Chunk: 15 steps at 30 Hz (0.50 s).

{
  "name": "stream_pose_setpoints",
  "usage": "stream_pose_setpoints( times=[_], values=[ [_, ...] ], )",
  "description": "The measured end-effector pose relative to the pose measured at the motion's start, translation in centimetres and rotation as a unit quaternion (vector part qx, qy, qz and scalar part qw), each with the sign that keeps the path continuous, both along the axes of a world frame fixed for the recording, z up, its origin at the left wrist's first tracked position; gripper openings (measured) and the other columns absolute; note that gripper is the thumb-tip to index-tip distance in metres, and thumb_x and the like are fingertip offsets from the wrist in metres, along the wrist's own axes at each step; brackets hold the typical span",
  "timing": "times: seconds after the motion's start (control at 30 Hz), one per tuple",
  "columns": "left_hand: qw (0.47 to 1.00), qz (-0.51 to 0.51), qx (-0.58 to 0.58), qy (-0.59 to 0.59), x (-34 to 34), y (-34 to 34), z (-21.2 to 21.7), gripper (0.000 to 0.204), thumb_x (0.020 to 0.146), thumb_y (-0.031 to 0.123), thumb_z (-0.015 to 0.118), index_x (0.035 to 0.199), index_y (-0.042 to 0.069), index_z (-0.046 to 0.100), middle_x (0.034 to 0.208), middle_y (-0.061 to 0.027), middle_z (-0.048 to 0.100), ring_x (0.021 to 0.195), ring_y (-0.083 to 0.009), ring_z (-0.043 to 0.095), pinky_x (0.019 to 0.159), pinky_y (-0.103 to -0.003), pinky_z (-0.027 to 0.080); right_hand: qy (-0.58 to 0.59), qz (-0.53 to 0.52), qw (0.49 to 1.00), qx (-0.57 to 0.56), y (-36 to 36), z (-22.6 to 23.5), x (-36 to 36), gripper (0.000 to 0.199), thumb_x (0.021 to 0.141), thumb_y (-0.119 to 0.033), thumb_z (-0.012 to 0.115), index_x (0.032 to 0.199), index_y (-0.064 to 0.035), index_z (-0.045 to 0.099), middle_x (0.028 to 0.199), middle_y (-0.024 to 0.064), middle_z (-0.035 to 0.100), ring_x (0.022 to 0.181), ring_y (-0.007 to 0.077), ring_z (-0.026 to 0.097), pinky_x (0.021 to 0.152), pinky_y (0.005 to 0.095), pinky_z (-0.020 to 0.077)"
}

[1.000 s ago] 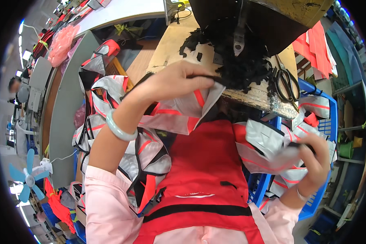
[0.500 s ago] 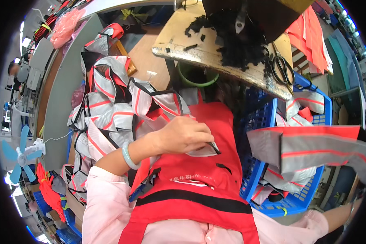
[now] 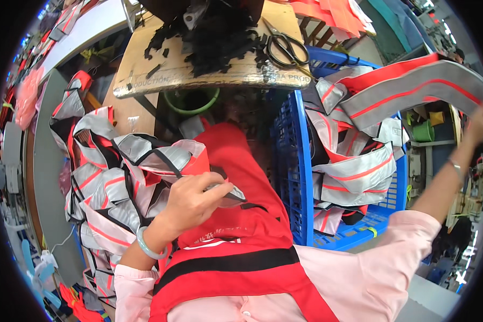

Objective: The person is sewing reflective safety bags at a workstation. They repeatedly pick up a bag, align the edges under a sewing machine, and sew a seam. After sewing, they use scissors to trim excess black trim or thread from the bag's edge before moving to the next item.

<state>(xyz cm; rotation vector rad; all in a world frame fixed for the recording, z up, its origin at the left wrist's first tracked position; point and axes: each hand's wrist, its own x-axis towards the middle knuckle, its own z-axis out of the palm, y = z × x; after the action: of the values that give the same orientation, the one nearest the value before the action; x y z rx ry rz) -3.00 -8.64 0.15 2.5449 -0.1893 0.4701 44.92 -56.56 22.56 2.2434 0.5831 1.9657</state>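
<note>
My left hand pinches the corner of a grey reflective fabric piece with orange trim, holding it over my red apron in my lap. My right hand is stretched far out to the right, gripping the end of a long grey reflective strip with an orange stripe that hangs over the blue crate. The crate holds several more grey and orange pieces.
A heap of the same reflective pieces lies at my left. Ahead is a wooden board with black fabric scraps and black scissors. A green bucket stands below it. Orange cloth lies at the back.
My left hand came down from the board to my lap with a piece. My right hand swung out and up to the right, lifting the long strip over the crate.
</note>
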Motion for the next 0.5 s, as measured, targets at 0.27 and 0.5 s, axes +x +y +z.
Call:
stream_pose_setpoints(
  times=[0.27, 0.5],
  values=[
    [0.997, 0.054, -0.030, 0.038, 0.5, 0.5, 0.1, 0.031, 0.072, 0.005, 0.070, 0.102, 0.011, 0.067, 0.091, -0.0058, 0.059, 0.069, -0.0248, 0.063, 0.059, -0.035, 0.050, 0.684, 0.140, 0.712, 0.077, 14.3, -35.5, -9.9, 0.036, 0.090, -0.024, 0.060, 0.120, -0.0038, 0.063, 0.122, 0.0166, 0.063, 0.114, 0.0305, 0.059, 0.098, 0.0368, 0.0450],
    [0.994, 0.087, -0.072, -0.010, 1.2, 0.9, -2.1, 0.023, 0.073, 0.010, 0.072, 0.096, 0.010, 0.067, 0.089, -0.0062, 0.060, 0.071, -0.0252, 0.063, 0.059, -0.035, 0.051, 0.774, 0.555, 0.282, 0.116, 30.5, -30.8, -33.6, 0.083, 0.071, -0.049, 0.078, 0.132, 0.0004, 0.051, 0.140, 0.0176, 0.048, 0.133, 0.0310, 0.044, 0.110, 0.0400, 0.0318]
  ],
)
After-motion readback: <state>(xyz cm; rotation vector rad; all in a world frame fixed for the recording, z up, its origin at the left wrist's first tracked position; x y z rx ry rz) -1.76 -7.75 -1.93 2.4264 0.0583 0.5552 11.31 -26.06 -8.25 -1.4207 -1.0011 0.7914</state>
